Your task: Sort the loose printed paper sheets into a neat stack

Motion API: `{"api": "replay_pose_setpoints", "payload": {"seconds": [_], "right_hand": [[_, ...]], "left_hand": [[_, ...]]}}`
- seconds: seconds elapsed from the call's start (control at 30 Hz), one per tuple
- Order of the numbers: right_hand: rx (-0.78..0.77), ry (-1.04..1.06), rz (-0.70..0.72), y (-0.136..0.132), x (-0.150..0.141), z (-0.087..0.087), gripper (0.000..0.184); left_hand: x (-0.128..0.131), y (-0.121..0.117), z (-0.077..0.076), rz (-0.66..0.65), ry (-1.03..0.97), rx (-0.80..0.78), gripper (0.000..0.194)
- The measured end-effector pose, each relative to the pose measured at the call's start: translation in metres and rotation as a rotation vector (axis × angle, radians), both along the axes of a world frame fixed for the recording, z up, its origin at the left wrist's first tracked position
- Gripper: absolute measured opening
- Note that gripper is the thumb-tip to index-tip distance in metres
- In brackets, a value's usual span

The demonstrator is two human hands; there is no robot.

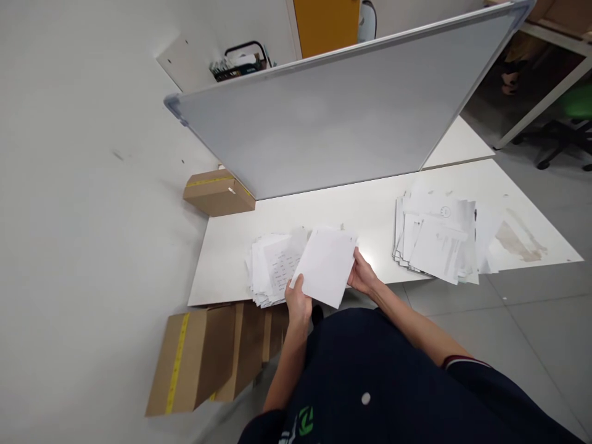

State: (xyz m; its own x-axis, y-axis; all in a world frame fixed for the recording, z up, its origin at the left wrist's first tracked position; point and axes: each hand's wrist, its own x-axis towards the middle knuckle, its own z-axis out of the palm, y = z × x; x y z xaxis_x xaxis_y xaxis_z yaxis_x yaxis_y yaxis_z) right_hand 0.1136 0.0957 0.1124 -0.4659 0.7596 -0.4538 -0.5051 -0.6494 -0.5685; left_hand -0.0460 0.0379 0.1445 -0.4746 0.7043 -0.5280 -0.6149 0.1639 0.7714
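A blank white sheet of paper (326, 265) is held just above the near edge of a white table (370, 209). My left hand (297, 300) grips its lower left corner with the thumb on top. My right hand (363, 274) holds its right edge, fingers closed behind it. Under and to the left of the sheet lies a loose pile of printed papers (272, 268). A second, larger pile of papers (439, 237) lies on the table to the right, apart from both hands.
A large whiteboard (342, 117) leans upright along the table's far side. One cardboard box (217, 192) sits at the table's left end; several flat cardboard boxes (208, 357) stand on the floor at lower left. A brown stain (520, 237) marks the table's right end.
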Motion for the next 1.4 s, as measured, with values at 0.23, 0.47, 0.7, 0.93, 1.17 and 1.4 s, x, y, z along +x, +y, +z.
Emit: {"api": "replay_pose_setpoints", "payload": {"seconds": [0.23, 0.47, 0.7, 0.93, 1.17, 1.4], "right_hand": [[0.274, -0.359, 0.028, -0.002, 0.003, 0.002, 0.044], [0.618, -0.713, 0.241, 0.007, 0.018, 0.008, 0.026], [0.608, -0.736, 0.145, 0.015, 0.026, -0.02, 0.023], [0.507, -0.75, 0.079, 0.013, 0.026, -0.06, 0.03], [0.545, -0.834, 0.077, 0.012, 0.027, -0.072, 0.031], [0.742, -1.052, 0.175, 0.014, 0.029, -0.045, 0.027]], "left_hand": [[0.001, -0.007, -0.035, -0.08, 0.177, -0.041, 0.035], [-0.034, 0.02, -0.044, -0.476, 0.535, 0.082, 0.071], [-0.021, 0.039, -0.043, -0.592, 0.611, 0.229, 0.023], [-0.009, 0.042, -0.064, -0.637, 0.639, 0.205, 0.03], [-0.005, 0.042, -0.063, -0.619, 0.73, 0.165, 0.019], [-0.003, 0.041, -0.054, -0.559, 0.763, 0.261, 0.023]]}}
